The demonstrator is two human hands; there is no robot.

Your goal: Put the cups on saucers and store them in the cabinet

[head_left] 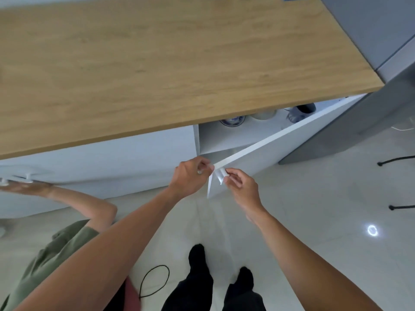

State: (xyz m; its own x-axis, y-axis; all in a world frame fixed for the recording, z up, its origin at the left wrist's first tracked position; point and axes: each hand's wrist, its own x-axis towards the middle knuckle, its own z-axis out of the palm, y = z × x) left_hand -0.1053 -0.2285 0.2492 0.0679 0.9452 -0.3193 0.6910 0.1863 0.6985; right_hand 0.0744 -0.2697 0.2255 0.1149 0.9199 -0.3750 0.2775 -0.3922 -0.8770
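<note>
**At the cabinet door (269, 151): a two-handed grip**

Far left of the hands, another person's arm (74, 198) reaches toward the cabinet front. The left hand (190, 173) curls its fingers round the open door's free edge. Just right of it, the right hand (240, 187) pinches the white handle (219, 175). Beyond the hands, up and right, cups (263, 115) and a blue-patterned saucer (232, 120) sit on the shelf under the wooden countertop (157, 63).

A wooden countertop (179, 63) overhangs a glossy pale floor (314, 209); a second person's green shirt (56, 254) shows at left.

white cabinet door (280, 153), wood-grain countertop (168, 63), blue-patterned saucer (232, 121), olive sleeve (56, 250).
</note>
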